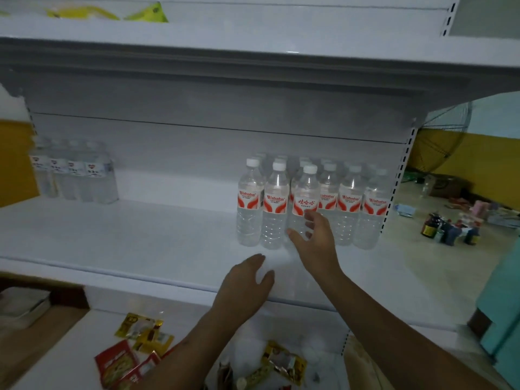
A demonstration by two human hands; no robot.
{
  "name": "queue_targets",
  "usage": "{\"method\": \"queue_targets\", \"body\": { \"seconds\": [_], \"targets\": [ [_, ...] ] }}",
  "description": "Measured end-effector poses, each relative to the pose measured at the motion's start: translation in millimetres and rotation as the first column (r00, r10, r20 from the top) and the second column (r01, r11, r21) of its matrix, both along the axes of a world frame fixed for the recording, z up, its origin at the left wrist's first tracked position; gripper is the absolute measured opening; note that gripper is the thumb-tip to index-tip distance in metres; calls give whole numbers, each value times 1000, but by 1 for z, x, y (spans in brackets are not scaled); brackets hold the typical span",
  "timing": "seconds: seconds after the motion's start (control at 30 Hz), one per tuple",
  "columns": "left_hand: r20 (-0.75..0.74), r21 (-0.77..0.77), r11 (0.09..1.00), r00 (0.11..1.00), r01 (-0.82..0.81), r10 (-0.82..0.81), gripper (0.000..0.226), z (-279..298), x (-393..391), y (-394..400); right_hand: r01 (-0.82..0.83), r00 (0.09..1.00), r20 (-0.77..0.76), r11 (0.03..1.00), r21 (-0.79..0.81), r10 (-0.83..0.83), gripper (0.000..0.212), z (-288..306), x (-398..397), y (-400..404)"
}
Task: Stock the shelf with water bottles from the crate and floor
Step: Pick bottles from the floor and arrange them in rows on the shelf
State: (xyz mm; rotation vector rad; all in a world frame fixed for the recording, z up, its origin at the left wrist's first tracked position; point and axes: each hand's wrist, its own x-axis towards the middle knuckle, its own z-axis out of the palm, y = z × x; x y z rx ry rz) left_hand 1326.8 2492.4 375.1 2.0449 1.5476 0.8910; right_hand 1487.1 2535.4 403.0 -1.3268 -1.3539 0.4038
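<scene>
Shelf: I see a white shelf (140, 237) at chest height, lit dimly, with another board above it.
Water bottles: a cluster of water bottles (309, 204) with white caps and red-and-white labels stands upright at the right end of the shelf, in several rows running back toward the rear panel.
Front bottle: one bottle (305, 198) stands slightly ahead of the row, its label turned to show red characters.
Right hand: my right hand (316, 237) reaches in from below; its grip is wide, fingers spread and relaxed, just in front of the lower half of that front bottle. I cannot tell whether the fingertips touch it; nothing is clasped.
Left hand: my left hand (247, 282) hovers over the shelf's front edge, left of and below the right hand, its grip loose and empty, well short of the bottles.
Other pack: a wrapped pack of smaller bottles (76, 173) sits at the far left of the same shelf, well apart from both hands.
Lower shelf: snack packets (135, 350) in red and gold lie scattered below.
Floor: jars and small goods (450, 228) stand on the floor to the right.
</scene>
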Motion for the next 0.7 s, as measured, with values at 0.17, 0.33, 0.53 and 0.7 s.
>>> {"method": "queue_targets", "body": {
  "seconds": [0.17, 0.33, 0.53, 0.7],
  "targets": [
    [64, 92, 986, 989, -140, 134, 45, 6, -72, -42, -252, 964, 98, 966, 59, 245, 50, -4, -100, -30],
    [142, 80, 937, 935, -339, 326, 44, -6, -172, -93, -478, 876, 82, 878, 17, 475, 44, -23, -212, -50],
    [189, -49, 807, 788, -589, 586, 40, -54, -284, -161, -676, 720, 85, 723, -139, 689, 42, -82, -330, -85],
    [209, -198, 672, 639, -714, 740, 42, -110, -341, -211, -758, 573, 90, 568, -322, 815, 39, -151, -407, -112]
  ]
}}
